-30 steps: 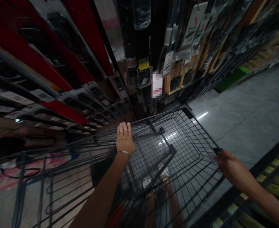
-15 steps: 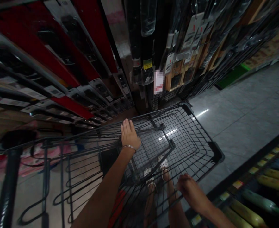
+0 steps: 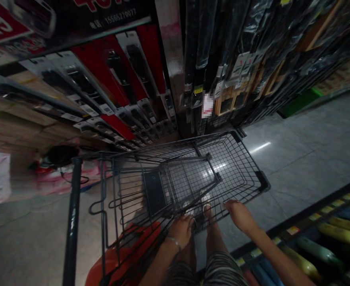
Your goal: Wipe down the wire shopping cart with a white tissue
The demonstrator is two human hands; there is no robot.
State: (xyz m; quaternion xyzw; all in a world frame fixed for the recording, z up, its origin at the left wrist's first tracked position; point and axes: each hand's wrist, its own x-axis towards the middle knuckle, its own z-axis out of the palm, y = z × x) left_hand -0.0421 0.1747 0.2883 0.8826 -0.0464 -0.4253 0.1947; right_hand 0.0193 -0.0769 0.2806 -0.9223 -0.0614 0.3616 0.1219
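A black wire shopping cart (image 3: pixel 193 145) stands sideways in front of me, its basket holding nothing that I can see. My left hand (image 3: pixel 179 231), with a bracelet at the wrist, is closed on the cart's near side rim. Further right along that rim, my right hand (image 3: pixel 239 214) is curled closed on it too; its fingertips are partly hidden. The cart's handle bar (image 3: pixel 73 222) is at the left, away from both hands. An orange-red piece (image 3: pixel 127 246) shows at the cart's near left, behind the wires.
Packaged goods on a red-backed display (image 3: pixel 118 79) hang beyond the cart. Dark items in plastic wrap (image 3: pixel 206 39) hang farther right. A low shelf with long green and yellow produce (image 3: pixel 320 250) runs along the near right. Grey tiled floor (image 3: pixel 300 147) stretches right. My legs are beside the cart.
My left hand has drawn back from above the basket to the near rim, its outstretched fingers now curled. My right hand stays at the near rim. The view has shifted left, showing more handle and display.
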